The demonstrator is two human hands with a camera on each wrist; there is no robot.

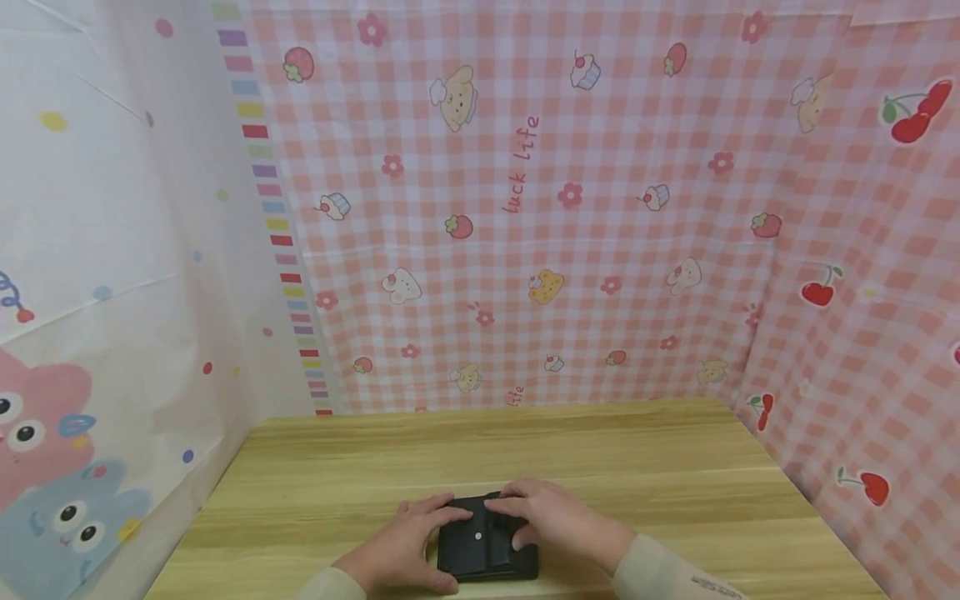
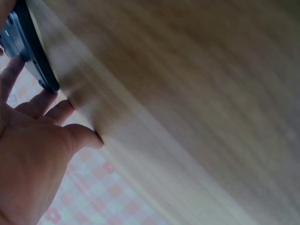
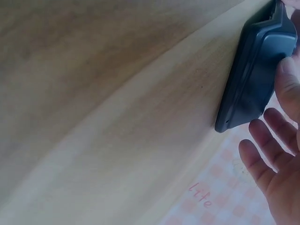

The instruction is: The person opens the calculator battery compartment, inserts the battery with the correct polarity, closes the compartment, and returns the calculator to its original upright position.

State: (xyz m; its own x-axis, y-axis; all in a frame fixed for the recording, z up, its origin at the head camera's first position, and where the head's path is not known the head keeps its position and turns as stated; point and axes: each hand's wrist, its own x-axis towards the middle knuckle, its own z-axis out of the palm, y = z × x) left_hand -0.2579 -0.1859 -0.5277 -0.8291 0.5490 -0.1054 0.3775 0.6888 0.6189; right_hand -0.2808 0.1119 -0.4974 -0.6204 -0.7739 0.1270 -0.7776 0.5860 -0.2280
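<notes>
A black wallet (image 1: 465, 550) with a round silver snap lies on the wooden table. Along its left side rests my left hand (image 1: 405, 546), index fingertip over the upper part and thumb by the lower left corner. In the left wrist view, the fingers of this hand (image 2: 37, 150) spread out, some tips at the wallet's edge (image 2: 35, 51). My right hand (image 1: 558, 521) reaches over from the right and pinches a raised part of the wallet between thumb and index finger. Seen from the right wrist, the thumb presses on the wallet's smooth face (image 3: 262, 75); the other fingers extend loosely.
Bare wood grain of the tabletop (image 1: 375, 458) surrounds the wallet. Behind the table hangs a pink checked cloth (image 1: 525, 317) with cartoon prints, and it continues down the right side. A white patterned cloth (image 1: 187, 292) hangs on the left.
</notes>
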